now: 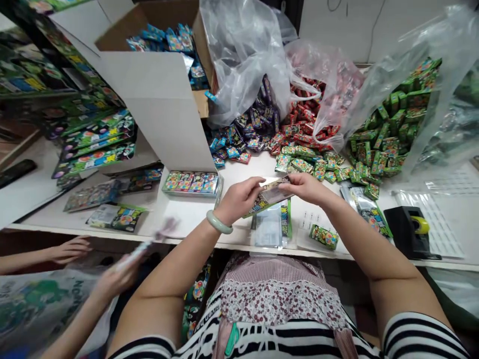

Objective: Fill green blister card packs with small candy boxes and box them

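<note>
The left hand and right hand nearly meet, both gripping a flat printed packet above the bench; they hide part of it, and its print is unclear. At lower left, a co-worker's hand is too blurred to make out.
</note>
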A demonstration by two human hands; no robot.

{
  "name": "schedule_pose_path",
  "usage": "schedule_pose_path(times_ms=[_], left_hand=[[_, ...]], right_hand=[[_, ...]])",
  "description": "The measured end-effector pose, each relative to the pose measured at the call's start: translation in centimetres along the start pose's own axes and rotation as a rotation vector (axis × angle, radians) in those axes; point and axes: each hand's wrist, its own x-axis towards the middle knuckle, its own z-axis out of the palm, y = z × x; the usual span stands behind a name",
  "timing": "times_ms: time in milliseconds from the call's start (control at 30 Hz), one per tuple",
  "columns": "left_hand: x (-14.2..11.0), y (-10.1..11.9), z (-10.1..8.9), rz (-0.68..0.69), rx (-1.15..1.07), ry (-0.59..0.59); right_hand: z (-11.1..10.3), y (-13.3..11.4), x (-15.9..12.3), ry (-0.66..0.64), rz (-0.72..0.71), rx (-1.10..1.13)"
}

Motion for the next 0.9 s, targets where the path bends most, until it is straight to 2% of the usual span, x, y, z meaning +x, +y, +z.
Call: schedule_pose_path(times_ms=[67,200,300,333,400,467,500,533,633,667,800,900], left_hand=[[0.0,0.2,-0.6,0.056,0.152,-0.022],[0.0,0.3,-1.1,0.054,0.412,-0.069],[-0.1,-0.1,-1.1,-0.024,0.428,-0.087],[-0.2,-0.3,-1.2,-0.044,0.399,-0.067],[-0.2,-0.7,-1.5,-0.081,0.273,0.031],[-0.2,-1.0,-1.7,-0.140,0.050,0.171],[-0.3,-1.0,-1.7,-0.182,-0.088,0.235],[-0.3,-1.0,-1.5,-0.229,-0.231,0.284],[-0.3,-0.7,-0.5,-0.370,-0.605,0.338],[-0.4,-0.6,0.0,-0.414,-0.703,0.337],[-0.7,-0.5,1.9,-0.571,-1.079,0.290],[-1.4,-0.5,3.1,-0.643,-1.228,0.312]], right_hand=[[0.1,0.3,0.5,0.042,-0.018,0.001],[1.1,0.3,1.8,-0.023,-0.112,0.078],[1.6,-0.3,2.2,-0.032,-0.141,0.045],[1.6,-0.6,2.1,0.002,-0.160,0.005],[1.7,-1.5,1.5,0.177,-0.255,-0.101],[1.8,-2.1,0.6,0.395,-0.365,-0.186],[2.0,-2.2,0.2,0.444,-0.388,-0.202],[2.3,-2.0,-0.1,0.421,-0.376,-0.193],[3.7,-0.3,-0.4,0.136,-0.224,-0.029],[4.1,0.4,-0.3,0.077,-0.174,0.035],[4.7,2.2,0.2,0.134,-0.032,0.191],[4.6,2.3,-0.2,0.116,0.057,0.257]])
